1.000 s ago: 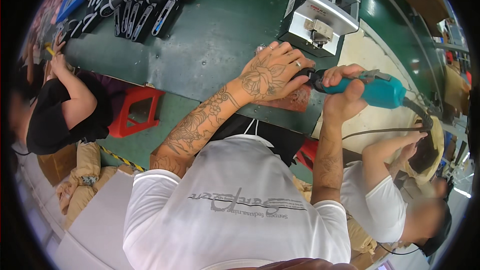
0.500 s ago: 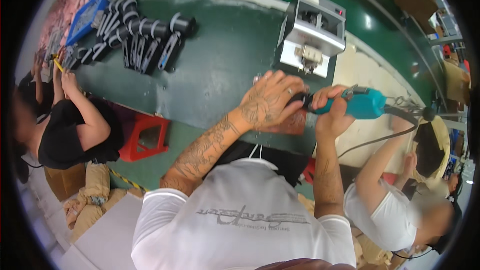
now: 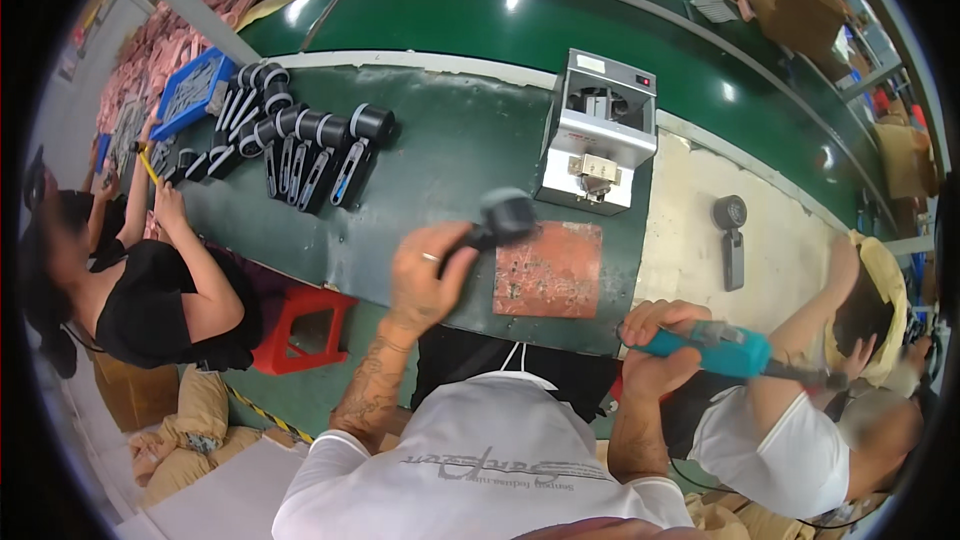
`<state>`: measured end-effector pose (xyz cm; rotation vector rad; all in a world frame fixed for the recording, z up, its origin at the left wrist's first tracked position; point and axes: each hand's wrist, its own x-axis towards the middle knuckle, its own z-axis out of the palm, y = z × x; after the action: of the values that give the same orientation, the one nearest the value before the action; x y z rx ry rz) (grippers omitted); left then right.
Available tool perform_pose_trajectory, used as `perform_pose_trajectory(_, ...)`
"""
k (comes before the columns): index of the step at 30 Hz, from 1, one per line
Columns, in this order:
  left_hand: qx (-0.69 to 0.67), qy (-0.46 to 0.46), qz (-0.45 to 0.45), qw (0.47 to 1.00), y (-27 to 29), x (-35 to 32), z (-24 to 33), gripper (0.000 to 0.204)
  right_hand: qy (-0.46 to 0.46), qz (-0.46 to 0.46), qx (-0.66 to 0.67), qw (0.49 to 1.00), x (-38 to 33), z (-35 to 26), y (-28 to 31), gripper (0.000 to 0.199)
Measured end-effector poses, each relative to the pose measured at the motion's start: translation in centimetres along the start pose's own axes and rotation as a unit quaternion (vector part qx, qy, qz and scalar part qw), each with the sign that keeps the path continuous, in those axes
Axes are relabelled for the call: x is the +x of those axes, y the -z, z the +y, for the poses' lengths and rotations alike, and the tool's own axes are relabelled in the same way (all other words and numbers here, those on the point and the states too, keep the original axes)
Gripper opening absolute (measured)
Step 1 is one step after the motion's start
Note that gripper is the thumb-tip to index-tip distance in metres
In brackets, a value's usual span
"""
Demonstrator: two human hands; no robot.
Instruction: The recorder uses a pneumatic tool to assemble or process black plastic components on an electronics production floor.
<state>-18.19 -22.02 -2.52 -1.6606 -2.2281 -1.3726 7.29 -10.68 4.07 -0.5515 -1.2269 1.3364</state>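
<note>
My left hand is raised above the green table and grips a black handheld part with a round head. My right hand holds a teal electric screwdriver at the table's near edge, its cord trailing to the right. A worn reddish mat lies on the table between my two hands, with nothing on it.
A grey and white box-shaped machine stands behind the mat. Several black parts lie in rows at the left. One black part lies on a pale mat at the right. Persons sit on both sides; a red stool is below.
My left hand has lifted the black part off the reddish mat and moved it left. My right hand has pulled the teal screwdriver back toward me, away from the part.
</note>
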Motion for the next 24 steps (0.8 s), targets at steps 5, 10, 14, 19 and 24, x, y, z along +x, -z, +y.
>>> perform_pose_trajectory(5,0.152,0.042,0.023,0.987,3.8,0.2,-6.8,0.042,-0.055,0.014,0.000,0.998,-0.1,1.2,1.0,0.068)
perform_pose_trajectory(10,0.224,0.068,0.054,0.971,5.7,1.5,-10.3,0.044,-0.099,-0.027,0.055,0.993,-0.5,1.8,1.6,0.063)
perform_pose_trajectory(14,0.270,0.066,0.064,0.958,5.2,2.7,-9.3,0.048,-0.105,-0.040,0.015,0.994,-1.0,2.0,1.8,0.071)
perform_pose_trajectory(19,0.146,-0.019,0.087,0.985,2.9,4.5,-1.7,0.036,-0.131,-0.060,-0.004,0.990,-1.2,1.5,2.8,0.066)
perform_pose_trajectory(24,-0.087,-0.130,-0.045,0.987,-3.7,8.3,6.9,0.024,-0.105,-0.057,0.008,0.993,-1.1,1.9,4.6,0.030)
